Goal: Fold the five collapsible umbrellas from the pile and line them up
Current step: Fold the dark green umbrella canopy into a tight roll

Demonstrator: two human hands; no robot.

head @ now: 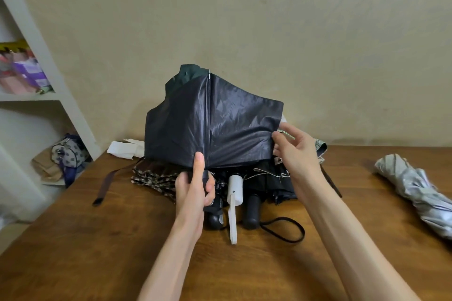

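Your left hand (195, 186) grips the dark umbrella (210, 124) upright by its handle above the pile (244, 183) on the bench (122, 239), while your right hand (296, 151) pinches its right canopy edge.

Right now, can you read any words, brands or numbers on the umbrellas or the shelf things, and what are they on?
No text here can be read.
On the dark umbrella and the white handle: no marks show.
On the boxes on the shelf: print too blurred.
On the small tag below the dark umbrella: too small.
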